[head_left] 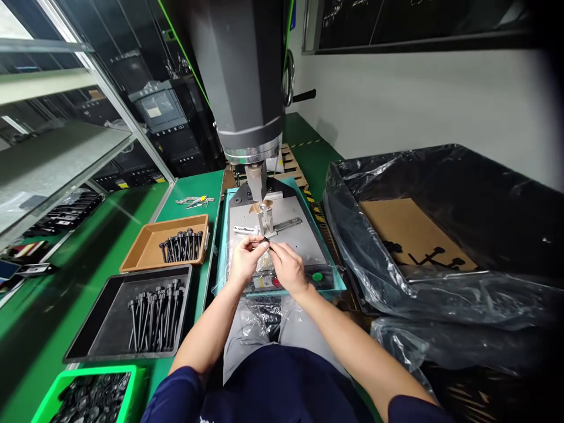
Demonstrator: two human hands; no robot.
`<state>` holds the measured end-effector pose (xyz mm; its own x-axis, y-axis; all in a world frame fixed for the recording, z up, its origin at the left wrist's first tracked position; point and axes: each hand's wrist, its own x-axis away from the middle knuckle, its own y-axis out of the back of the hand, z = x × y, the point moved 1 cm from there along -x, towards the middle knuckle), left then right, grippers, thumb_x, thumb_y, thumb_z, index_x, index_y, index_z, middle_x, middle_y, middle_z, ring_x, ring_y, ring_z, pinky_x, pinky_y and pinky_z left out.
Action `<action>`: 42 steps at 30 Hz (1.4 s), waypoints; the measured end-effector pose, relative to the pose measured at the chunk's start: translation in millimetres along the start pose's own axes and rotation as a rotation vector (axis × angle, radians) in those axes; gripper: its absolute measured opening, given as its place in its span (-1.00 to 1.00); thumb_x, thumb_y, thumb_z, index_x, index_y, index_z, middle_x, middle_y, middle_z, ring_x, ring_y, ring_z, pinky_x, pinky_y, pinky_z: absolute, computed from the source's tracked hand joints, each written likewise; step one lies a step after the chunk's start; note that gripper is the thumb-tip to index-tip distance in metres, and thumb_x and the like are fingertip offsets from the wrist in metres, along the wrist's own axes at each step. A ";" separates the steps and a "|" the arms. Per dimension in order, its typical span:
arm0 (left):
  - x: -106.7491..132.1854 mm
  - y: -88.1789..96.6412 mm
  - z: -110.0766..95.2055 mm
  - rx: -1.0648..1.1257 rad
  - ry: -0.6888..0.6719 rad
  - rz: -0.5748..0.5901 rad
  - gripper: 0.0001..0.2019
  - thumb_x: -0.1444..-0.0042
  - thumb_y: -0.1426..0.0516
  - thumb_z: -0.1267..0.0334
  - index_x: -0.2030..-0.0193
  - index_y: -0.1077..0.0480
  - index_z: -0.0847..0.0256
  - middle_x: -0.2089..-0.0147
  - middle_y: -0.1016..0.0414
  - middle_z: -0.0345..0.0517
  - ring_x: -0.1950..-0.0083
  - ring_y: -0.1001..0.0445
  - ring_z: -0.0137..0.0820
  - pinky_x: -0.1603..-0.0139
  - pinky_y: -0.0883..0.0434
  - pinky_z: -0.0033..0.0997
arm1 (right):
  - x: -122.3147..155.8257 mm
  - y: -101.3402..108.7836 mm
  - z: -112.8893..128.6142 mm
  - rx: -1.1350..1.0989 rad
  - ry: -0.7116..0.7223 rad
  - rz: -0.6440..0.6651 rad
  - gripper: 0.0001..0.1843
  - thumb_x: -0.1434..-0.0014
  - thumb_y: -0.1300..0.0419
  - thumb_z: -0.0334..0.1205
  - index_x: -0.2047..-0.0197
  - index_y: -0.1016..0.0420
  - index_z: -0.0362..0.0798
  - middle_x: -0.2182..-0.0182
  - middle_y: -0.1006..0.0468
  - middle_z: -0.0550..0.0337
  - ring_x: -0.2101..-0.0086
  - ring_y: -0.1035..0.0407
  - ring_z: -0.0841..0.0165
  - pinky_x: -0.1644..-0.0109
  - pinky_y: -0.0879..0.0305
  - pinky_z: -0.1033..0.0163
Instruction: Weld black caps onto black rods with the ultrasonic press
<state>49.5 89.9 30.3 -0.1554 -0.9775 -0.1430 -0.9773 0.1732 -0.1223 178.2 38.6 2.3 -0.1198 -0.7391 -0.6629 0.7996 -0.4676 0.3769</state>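
Both hands meet in front of a metal fixture (265, 218) on the machine's base plate (299, 244). Between their fingertips is a small black part (266, 240), mostly covered by the fingers, so its full shape is hidden. My left hand (245, 258) pinches it from the left, thumb and fingers together. My right hand (288, 265) closes on it from the right with bent fingers. Just above the fixture hangs the machine's metal tool tip (256, 179), under its large dark head (247, 76). A green button (317, 276) and a red button (276, 282) sit on the base's front.
On the left, a brown tray (145, 239) and a black tray (106, 320) hold black bolt-like rods. Nearer stands a green bin (137, 390) of black round parts. Pliers (194, 201) lie behind. At right, a plastic-lined box (352, 235) holds cardboard (408, 226) and black rods.
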 end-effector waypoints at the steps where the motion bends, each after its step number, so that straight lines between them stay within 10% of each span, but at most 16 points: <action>1: -9.7 -3.5 2.4 0.015 -0.004 -0.032 -0.68 0.16 -0.42 0.11 0.29 -0.54 0.21 0.30 -0.56 -0.12 0.26 -0.50 -0.38 0.08 -0.44 -0.31 | -7.5 -3.5 -4.6 0.007 0.012 -0.017 -0.66 -0.41 0.02 -0.26 -0.12 -0.48 -0.06 0.18 -0.54 -0.03 0.15 -0.46 0.19 0.01 -0.41 0.11; 7: -76.4 -14.8 12.5 -0.057 -0.106 -0.142 -0.66 0.20 -0.41 0.18 0.27 -0.52 0.27 0.30 -0.58 -0.07 0.29 -0.50 -0.39 0.13 -0.43 -0.33 | -24.2 1.5 -42.0 0.139 -0.096 -0.099 -0.56 -0.32 -0.09 -0.15 -0.21 -0.38 -0.12 0.00 -0.49 -0.14 -0.01 -0.36 0.04 -0.11 -0.34 -0.07; 17: -131.2 -12.2 33.3 -0.362 -0.225 -0.176 -0.85 0.04 -0.29 0.25 0.31 -0.57 0.26 0.24 -0.61 -0.03 0.13 -0.54 -0.29 -0.01 -0.40 -0.30 | 46.2 24.4 -87.0 -0.071 -0.467 0.090 -0.54 -0.27 -0.06 -0.06 -0.16 -0.35 -0.08 0.21 -0.61 0.06 0.24 -0.51 0.19 0.06 -0.43 0.05; 37: -166.8 19.9 3.9 -0.660 -0.303 0.418 -0.82 -0.12 -0.21 0.22 0.21 -0.62 0.21 0.18 -0.61 -0.04 0.08 -0.55 -0.26 -0.07 -0.41 -0.28 | 69.0 47.8 -83.4 -0.210 -0.555 0.192 -0.53 -0.30 -0.06 0.01 -0.15 -0.36 -0.08 0.24 -0.60 0.08 0.27 -0.49 0.24 0.11 -0.42 0.14; 42: -143.5 34.6 6.3 -0.467 -0.315 0.058 -0.79 -0.13 -0.20 0.22 0.13 -0.56 0.23 0.10 -0.61 0.01 -0.04 -0.52 -0.25 -0.18 -0.38 -0.23 | 54.4 56.8 -110.0 0.113 -0.435 0.053 -0.60 -0.30 -0.03 -0.05 -0.07 -0.45 -0.07 0.08 -0.54 -0.04 0.09 -0.44 0.14 -0.08 -0.34 0.03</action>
<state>38.9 237.0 40.4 -0.2300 -0.8724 -0.4314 -0.9396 0.0836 0.3320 281.9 25.2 -83.5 -0.3359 -0.8873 -0.3161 0.7451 -0.4556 0.4871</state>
